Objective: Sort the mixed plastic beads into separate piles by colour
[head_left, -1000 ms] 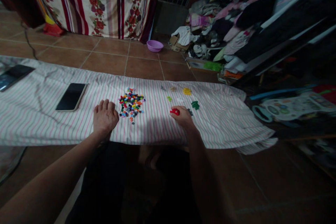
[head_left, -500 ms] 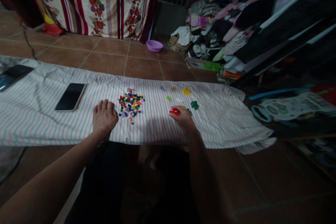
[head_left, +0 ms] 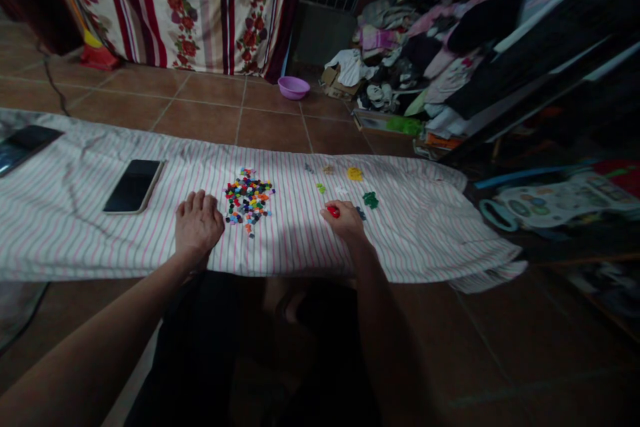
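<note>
My left hand (head_left: 200,221) lies flat on the striped cloth (head_left: 295,247), just left of a pile of small mixed-colour pieces (head_left: 249,199). Beyond the cloth's middle, my right hand (head_left: 343,219) rests with curled fingers at some red pieces (head_left: 333,211); whether it grips one is hidden. Around it lie small single-colour groups: green (head_left: 371,199), yellow (head_left: 355,174), light green (head_left: 321,188), white (head_left: 341,191), tan (head_left: 328,170) and grey (head_left: 309,168). Dark blue-grey pieces (head_left: 361,213) sit against the right side of that hand.
A phone (head_left: 133,185) lies left of my left hand, and another dark device (head_left: 27,147) is at the far left. On the tiled floor beyond are a purple basin (head_left: 294,87) and heaped clothes (head_left: 390,47). A toy panel (head_left: 545,203) stands at the right.
The fingers of my right hand have closed in over the red pieces, and less red shows. My left hand stays in place on the cloth.
</note>
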`<state>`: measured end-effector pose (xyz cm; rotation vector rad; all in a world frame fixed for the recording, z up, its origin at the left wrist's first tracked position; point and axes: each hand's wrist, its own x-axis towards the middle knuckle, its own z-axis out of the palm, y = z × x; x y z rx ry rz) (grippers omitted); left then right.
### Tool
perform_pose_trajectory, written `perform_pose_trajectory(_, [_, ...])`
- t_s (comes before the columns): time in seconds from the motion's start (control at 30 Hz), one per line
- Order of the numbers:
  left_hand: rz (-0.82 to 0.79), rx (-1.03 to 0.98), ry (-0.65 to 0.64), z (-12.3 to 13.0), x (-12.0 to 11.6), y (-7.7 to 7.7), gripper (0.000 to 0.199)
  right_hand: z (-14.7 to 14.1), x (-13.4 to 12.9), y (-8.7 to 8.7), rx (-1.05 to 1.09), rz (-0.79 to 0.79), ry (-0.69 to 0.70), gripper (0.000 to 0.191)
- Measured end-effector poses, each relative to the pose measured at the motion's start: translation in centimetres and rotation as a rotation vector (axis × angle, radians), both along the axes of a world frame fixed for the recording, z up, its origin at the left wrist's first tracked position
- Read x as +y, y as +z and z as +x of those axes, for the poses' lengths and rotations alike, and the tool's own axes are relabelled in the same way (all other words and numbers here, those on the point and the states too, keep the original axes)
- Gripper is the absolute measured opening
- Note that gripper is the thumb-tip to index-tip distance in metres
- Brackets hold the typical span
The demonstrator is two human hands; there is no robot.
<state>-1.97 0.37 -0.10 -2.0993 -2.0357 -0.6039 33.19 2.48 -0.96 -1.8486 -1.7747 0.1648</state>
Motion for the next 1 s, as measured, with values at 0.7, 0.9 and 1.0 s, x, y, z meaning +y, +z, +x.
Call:
perform_pose_trajectory(0.7, [-0.005, 0.001, 0.015, 0.1, 0.1, 0.0, 0.035, 1.6, -0.2, 0.2, 0.623, -0.175, -0.129, 0.051])
perform_pose_trajectory(0.9, [-0.008, -0.008, 0.008, 0.1, 0.1, -0.1, 0.036, 1.6, 0.1, 0.4, 0.606, -0.098, -0.181, 0.051])
perform_pose_trajectory(1.0, [-0.019, -0.025, 0.011, 0.1, 0.1, -0.1, 0.036, 1.6, 0.2, 0.7, 0.610, -0.081, -0.189, 0.051])
